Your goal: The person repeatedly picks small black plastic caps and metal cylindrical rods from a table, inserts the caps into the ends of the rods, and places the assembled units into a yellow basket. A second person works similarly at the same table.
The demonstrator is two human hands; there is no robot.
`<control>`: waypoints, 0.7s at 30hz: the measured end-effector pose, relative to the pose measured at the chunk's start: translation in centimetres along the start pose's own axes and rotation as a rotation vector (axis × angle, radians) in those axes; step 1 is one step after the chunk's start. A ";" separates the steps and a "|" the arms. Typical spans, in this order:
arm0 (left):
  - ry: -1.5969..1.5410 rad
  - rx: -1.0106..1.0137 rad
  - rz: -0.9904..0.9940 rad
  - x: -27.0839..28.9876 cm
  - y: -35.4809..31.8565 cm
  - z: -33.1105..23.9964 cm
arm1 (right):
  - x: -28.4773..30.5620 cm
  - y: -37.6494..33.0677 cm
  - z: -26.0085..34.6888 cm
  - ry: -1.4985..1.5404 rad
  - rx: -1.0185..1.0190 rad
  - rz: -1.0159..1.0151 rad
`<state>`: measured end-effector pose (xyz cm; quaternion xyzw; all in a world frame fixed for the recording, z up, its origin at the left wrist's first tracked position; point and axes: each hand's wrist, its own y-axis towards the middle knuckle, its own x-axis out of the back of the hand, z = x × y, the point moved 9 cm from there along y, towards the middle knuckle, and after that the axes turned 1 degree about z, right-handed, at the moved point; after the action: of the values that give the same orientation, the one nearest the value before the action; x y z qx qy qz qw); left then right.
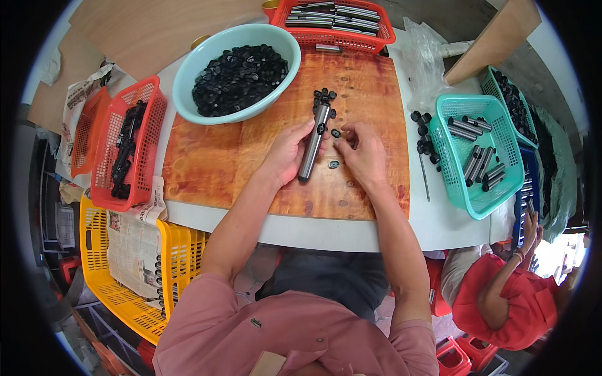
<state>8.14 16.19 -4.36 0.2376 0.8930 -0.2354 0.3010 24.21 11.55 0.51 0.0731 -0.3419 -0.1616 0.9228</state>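
My left hand [292, 152] is closed around a shiny metal tube [311, 148], which stands tilted over the wooden board, its upper end leaning away from me. The tube has a dark end and a small black piece on its side. My right hand [364, 153] hovers low over the board to the right of the tube, fingers bent, thumb and forefinger apart. Just left of these fingertips lies a small black oval cap [336, 133]. Another cap [333, 164] lies nearer to me. A cluster of black caps [324, 96] sits beyond the tube's far end.
A pale blue basin [182, 94] full of black caps stands at the far left of the board [219, 182]. Red baskets [382, 37] [100, 175] stand behind and left. A green basket [467, 200] holds tubes at right. A person in red [511, 301] works beyond it.
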 end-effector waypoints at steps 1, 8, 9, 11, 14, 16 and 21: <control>-0.019 -0.007 -0.014 0.2 0.1 0.0 | -0.2 0.2 0.4 0.007 -0.021 0.022; -0.074 0.090 0.136 -0.9 -0.1 0.5 | -0.9 1.7 0.7 -0.096 0.034 0.068; -0.081 0.147 0.194 -1.2 -0.5 1.0 | -0.7 1.7 0.6 -0.077 0.027 0.059; -0.055 0.258 0.344 -2.7 -1.8 1.7 | -0.4 1.7 0.0 -0.035 -0.029 0.070; 0.011 0.352 0.383 -4.1 -2.5 3.4 | 0.3 1.7 -1.2 -0.016 -0.145 0.095; 0.043 0.294 0.324 -3.4 -1.8 3.6 | 0.8 2.0 -1.8 -0.065 -0.178 0.084; -0.026 0.116 0.182 -2.2 -0.8 1.6 | 1.6 2.6 -2.1 -0.119 -0.167 0.026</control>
<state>9.93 14.04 -3.86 0.3315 0.8488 -0.2613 0.3184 27.41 13.45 0.54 -0.0182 -0.3824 -0.1817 0.9058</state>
